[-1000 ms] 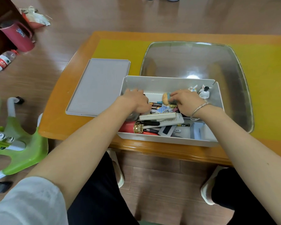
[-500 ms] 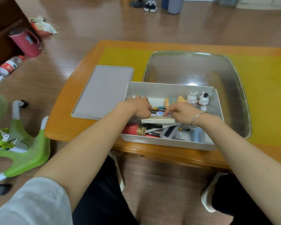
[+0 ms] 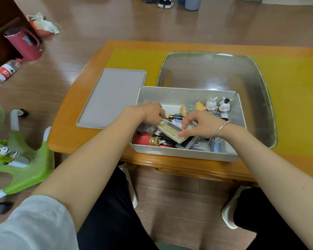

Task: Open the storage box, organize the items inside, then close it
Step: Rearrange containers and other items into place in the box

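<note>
Head view: organizing step, storage box (image 3: 186,154) open at the table's near edge. Inside it, right hand (image 3: 201,126) pinches a cream remote (image 3: 172,130); left hand (image 3: 150,112) holds its far end, grip unclear. Figurines (image 3: 206,106) line the box's far wall; lid (image 3: 112,97) lies left. Next: lay the remote flat.

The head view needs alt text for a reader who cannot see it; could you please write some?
Both hands hold a beige remote control over an open grey storage box of clutter, the left hand at its far end, the right hand at its near end. The lid lies left of the box on a wooden table.
</note>
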